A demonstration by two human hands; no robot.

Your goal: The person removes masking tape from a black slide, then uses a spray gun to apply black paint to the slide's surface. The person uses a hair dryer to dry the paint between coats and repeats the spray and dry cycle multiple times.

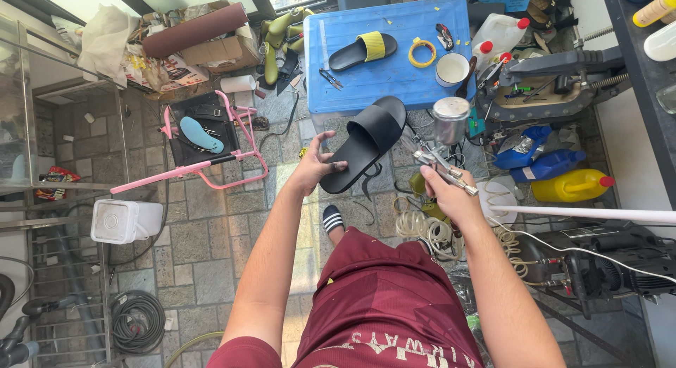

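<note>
1 black slide sandal (pixel 366 141) sits in the left hand (pixel 315 167), held up in the air in front of the blue counter (pixel 352 79), sole end toward the person, strap end pointing away. Looks light, rubbery or foam, likely a bit flexible, matte surface so probably not slippery; not fragile. Best hold seems to be the heel end, which is where the hand has it, keeping the strap and upper face free. Left fingers (pixel 336 166) curl narrow around the heel edge, thumb across the top face, the rest underneath and mostly hidden.

Right hand (pixel 447 192) grips a spray gun (pixel 440 157) with a metal cup (pixel 451 118) on top, nozzle just beside the sandal's right edge; cannot tell if it touches. Right fingers wrap shut round the gun handle; trigger finger not clear. A coiled hose (pixel 422 231) hangs below that hand.

On the counter, well apart: 1 more black slide with yellow strap (pixel 362 50), a yellow tape ring (pixel 422 52), a white cup (pixel 451 69). Pink folding stand (pixel 204 139) sits on the stone floor to the left.
</note>
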